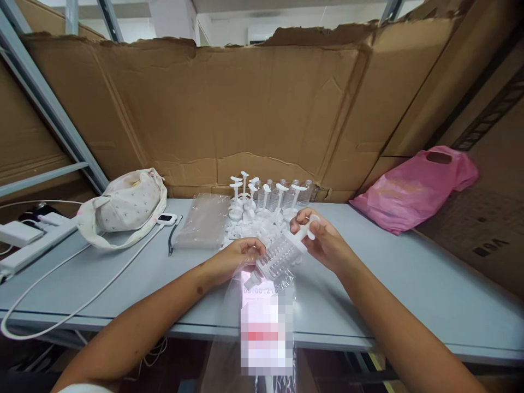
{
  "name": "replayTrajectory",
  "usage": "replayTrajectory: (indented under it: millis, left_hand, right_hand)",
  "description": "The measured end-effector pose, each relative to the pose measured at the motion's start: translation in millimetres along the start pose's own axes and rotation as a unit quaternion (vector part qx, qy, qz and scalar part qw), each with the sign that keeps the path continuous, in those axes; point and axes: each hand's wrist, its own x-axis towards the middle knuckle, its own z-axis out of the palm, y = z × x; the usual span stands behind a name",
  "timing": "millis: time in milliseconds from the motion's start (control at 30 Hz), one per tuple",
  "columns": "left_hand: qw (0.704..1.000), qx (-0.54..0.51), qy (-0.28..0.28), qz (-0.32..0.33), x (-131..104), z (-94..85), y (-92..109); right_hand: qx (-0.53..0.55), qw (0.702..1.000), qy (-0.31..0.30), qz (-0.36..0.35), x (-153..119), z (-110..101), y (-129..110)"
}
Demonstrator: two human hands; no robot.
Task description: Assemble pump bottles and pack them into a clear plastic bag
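Note:
Both my hands hold a clear ribbed plastic bottle with a white pump top (282, 252), tilted over the grey table (388, 273). My left hand (235, 259) grips the bottle's lower end together with a clear plastic bag (262, 311) that hangs over the table's front edge. My right hand (323, 240) holds the white pump head at the upper end. Behind my hands lies a heap of white pump parts (249, 221), and a row of clear bottles with pumps (282, 194) stands against the cardboard.
A stack of clear bags (204, 221) lies left of the heap. A white cloth bag (125, 207), a small white device (167, 219), cables and a power strip (24, 240) sit on the left. A pink plastic bag (413, 188) rests at the right. Cardboard walls (245, 109) surround the table.

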Motion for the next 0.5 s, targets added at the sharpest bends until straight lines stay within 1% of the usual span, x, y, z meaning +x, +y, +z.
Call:
replayTrajectory:
  millis: [133,200,267,333,400,500]
  left_hand:
    - [0.999,-0.040,0.013,-0.003,0.4,0.0,1.2]
    - [0.996,-0.093,0.015,-0.006,0.9,-1.5,3.7]
    - [0.987,-0.159,-0.003,-0.008,0.0,-2.8,7.9]
    - [0.978,-0.204,-0.039,-0.006,-2.6,-3.3,12.7]
    - [0.977,-0.204,-0.064,0.007,-6.1,-2.7,15.8]
    - [0.982,-0.177,-0.056,0.018,-10.0,-0.7,14.8]
  right_hand:
    - [0.004,0.999,0.053,0.000,1.2,1.5,-2.2]
    - [-0.001,0.996,0.084,-0.013,2.9,0.4,-3.4]
    - [-0.009,0.994,0.107,-0.033,4.9,-2.2,-3.8]
    - [-0.008,0.991,0.121,-0.050,6.5,-5.9,-3.3]
    - [-0.011,0.990,0.125,-0.057,7.1,-9.7,-2.7]
    - [-0.040,0.991,0.120,-0.052,6.1,-13.1,-2.8]
